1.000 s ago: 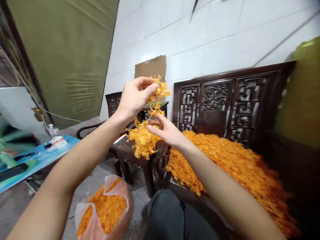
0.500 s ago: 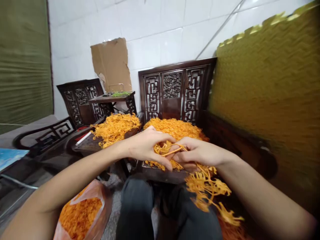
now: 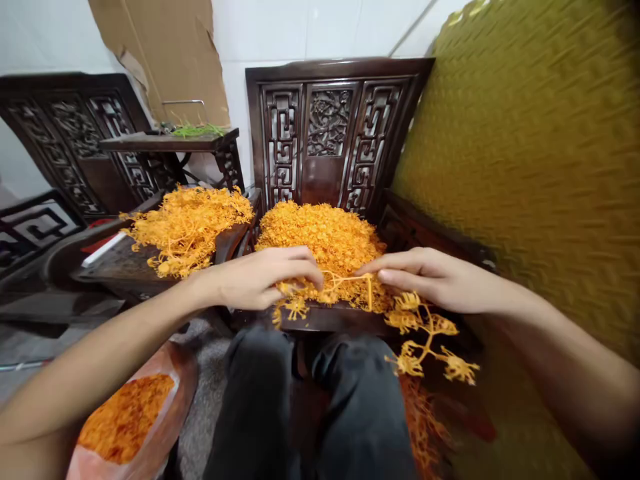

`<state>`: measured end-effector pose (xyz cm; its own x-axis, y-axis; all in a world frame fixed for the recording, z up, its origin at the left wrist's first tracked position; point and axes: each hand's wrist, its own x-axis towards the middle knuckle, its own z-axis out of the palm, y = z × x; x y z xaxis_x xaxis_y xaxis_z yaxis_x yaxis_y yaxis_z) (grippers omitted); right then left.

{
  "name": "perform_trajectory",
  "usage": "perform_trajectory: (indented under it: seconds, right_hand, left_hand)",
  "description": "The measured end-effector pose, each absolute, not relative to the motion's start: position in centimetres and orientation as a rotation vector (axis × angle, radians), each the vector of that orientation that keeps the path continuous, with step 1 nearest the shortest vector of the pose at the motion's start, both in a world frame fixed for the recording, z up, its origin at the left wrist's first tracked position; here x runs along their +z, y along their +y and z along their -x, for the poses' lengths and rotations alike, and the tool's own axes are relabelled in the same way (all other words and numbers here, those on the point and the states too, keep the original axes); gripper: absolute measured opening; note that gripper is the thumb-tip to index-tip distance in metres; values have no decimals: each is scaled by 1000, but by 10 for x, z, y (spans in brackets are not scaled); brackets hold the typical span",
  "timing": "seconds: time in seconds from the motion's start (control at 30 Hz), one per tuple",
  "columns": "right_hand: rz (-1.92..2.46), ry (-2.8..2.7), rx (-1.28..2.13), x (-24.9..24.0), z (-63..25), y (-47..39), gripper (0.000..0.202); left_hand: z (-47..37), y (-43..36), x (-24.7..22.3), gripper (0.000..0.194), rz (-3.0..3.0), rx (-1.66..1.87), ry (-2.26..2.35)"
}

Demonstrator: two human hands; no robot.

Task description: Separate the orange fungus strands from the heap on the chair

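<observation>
Head view: left hand, fingers curled, grips an orange sprig — right hand pinches a stalk, a branching cluster dangling near right.

A white tiled wall rises behind a torn sheet of brown cardboard. In front of the cardboard, green stems lie on a dark wooden side table. Carved fretwork fills the left chair back and the central chair back. A yellow-green textured foam mat stands at right.
</observation>
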<state>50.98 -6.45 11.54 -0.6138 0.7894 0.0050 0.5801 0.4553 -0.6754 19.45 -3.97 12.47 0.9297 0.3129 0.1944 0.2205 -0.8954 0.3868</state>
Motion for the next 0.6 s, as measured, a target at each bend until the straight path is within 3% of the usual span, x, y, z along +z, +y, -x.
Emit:
perform_trajectory:
  seconds: [0.1,0.27,0.33,0.47,0.6]
  right_hand:
    - [1196,-2269,914,111,-499,-64,42]
    - [1156,-2294,953,103,-471,-69,36]
    - [1141,-2289,982,104,-463,-71,36]
    - [1144,-2400,1030,106,-457,-68,45]
    - [1284,-2694,527,98,-461,-58,41]
  left_hand:
    - [-189,-46,125,20,-2648,361,412]
    - [-197,-49,111,49,-2655,508,771]
    - [-203,-51,104,50,-2739,576,985]
    - [-203,-55,95,23,-2950,533,1219]
    - [-180,-47,91,11,-3198,304,1139]
